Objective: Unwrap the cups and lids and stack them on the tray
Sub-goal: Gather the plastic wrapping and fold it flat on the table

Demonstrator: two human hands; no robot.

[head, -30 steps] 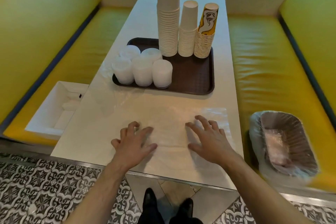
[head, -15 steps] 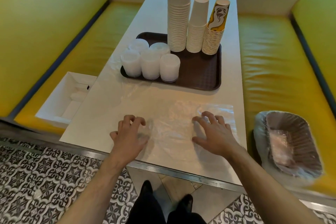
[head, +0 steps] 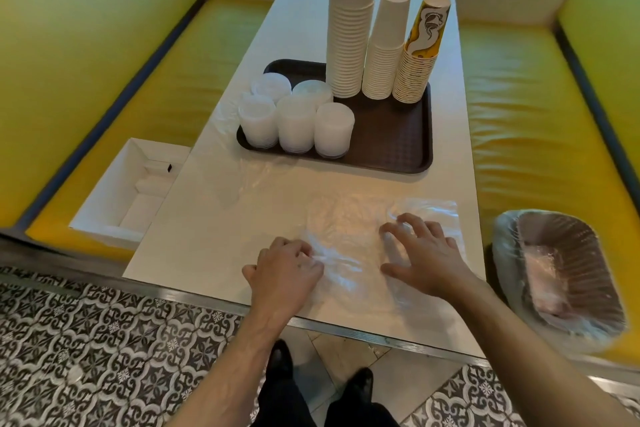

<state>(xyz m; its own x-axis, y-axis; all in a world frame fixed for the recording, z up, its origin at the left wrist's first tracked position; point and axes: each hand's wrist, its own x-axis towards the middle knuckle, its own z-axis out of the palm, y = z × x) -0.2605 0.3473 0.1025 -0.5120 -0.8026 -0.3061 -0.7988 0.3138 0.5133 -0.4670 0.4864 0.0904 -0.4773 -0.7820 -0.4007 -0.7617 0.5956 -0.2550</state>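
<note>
Both hands on the clear plastic wrap at the near edge of the table.

The left hand has its fingers curled, bunching a gather of the film under its fingertips; the right hand, just to the right of that gather, lies spread with fingers bent at the knuckles and tips pressing the sheet flat — gripping nothing. Beyond both hands stands the dark brown tray: five stacks of translucent lids on its left half, and at its far side three stacks of paper cups — a tall white one, a shorter white one and a printed yellow one. Right of the right hand, on the yellow bench seat, sits a bag-lined bin; left of the left hand, an open white cardboard box.
</note>
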